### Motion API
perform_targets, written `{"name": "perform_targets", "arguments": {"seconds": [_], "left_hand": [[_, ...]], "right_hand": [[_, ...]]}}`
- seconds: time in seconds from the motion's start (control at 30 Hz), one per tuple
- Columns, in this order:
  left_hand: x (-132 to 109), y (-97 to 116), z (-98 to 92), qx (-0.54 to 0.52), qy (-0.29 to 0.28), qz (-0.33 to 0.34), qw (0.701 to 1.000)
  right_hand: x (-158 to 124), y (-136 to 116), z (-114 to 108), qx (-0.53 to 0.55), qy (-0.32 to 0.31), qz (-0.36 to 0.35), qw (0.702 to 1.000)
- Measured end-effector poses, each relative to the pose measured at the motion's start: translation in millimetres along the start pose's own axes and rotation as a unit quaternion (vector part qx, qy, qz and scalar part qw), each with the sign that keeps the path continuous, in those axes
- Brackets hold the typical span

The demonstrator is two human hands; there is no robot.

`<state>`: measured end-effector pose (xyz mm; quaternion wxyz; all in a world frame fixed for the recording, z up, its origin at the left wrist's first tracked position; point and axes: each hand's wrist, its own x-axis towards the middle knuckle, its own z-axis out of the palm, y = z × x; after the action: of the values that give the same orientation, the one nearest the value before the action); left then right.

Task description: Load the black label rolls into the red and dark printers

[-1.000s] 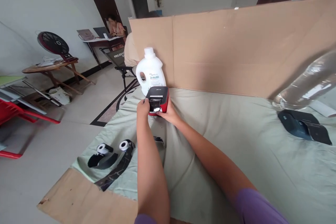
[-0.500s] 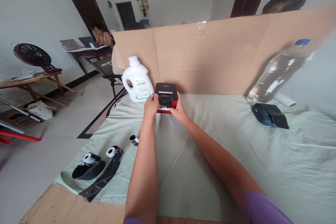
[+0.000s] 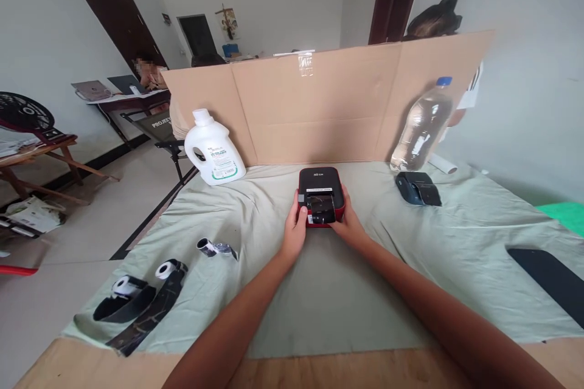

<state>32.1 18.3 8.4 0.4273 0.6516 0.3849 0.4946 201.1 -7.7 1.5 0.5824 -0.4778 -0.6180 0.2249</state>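
A black and red label printer (image 3: 321, 180) is on the green cloth in the middle, with a dark glossy strip (image 3: 323, 209) at its front. My left hand (image 3: 295, 226) grips the printer's left side, its thumb on the front corner. Around the right side are the closed fingers of my right hand (image 3: 350, 219). Whether the printer's base touches the cloth cannot be made out. Left of it lie a small dark roll (image 3: 206, 247) and two white-cored rolls (image 3: 165, 270) (image 3: 125, 285) with dark strips unrolled.
Behind stands a cardboard panel (image 3: 319, 103), with a white jug (image 3: 214, 155) at left and a tilted clear bottle (image 3: 422, 130) at right. A second dark device (image 3: 417, 188), a white tube (image 3: 442, 163) and a black flat object (image 3: 550, 279) lie right. People are beyond the panel.
The printer, with both hands on it, has moved right and nearer, away from the white jug. The camera view has turned right, bringing the black flat object into view.
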Motion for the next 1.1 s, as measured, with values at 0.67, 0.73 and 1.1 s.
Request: {"name": "perform_targets", "arguments": {"seconds": [0.67, 0.73, 1.1], "left_hand": [[-1.5, -12.3, -1.2, 0.01, -0.002, -0.003, 1.0], [-1.9, -11.9, -1.3, 0.012, 0.001, -0.002, 1.0], [0.3, -18.1, -6.3, -0.048, 0.019, 0.035, 0.998]], "right_hand": [[-0.4, 11.2, -0.8, 0.015, -0.03, 0.041, 0.999], [-0.9, 10.7, -1.3, 0.011, -0.031, 0.046, 0.998], [-1.1, 12.4, -2.5, 0.007, -0.029, 0.038, 0.999]]}}
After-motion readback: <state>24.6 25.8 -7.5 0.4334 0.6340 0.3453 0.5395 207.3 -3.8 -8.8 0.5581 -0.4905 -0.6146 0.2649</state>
